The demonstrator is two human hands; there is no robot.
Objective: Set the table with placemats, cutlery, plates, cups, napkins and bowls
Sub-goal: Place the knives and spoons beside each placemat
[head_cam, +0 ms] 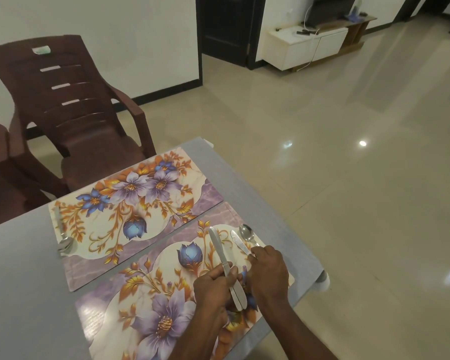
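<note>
Cutlery is being dealt onto the near floral placemat [151, 302]: left hand [213, 284] curls round a table knife [222, 258], seemingly with spare pieces, while right hand [268, 268] pinches a second knife [239, 242] and spoon [246, 233] by the handles, apparently squaring them at the mat's right end.

You are in a home's living and dining room: a grey dining table [24, 268] with floral placemats [130, 203], brown plastic armchairs [70, 100] beside it, glossy beige floor tiles [348, 152], and a white TV cabinet [307, 48] against the far wall
</note>
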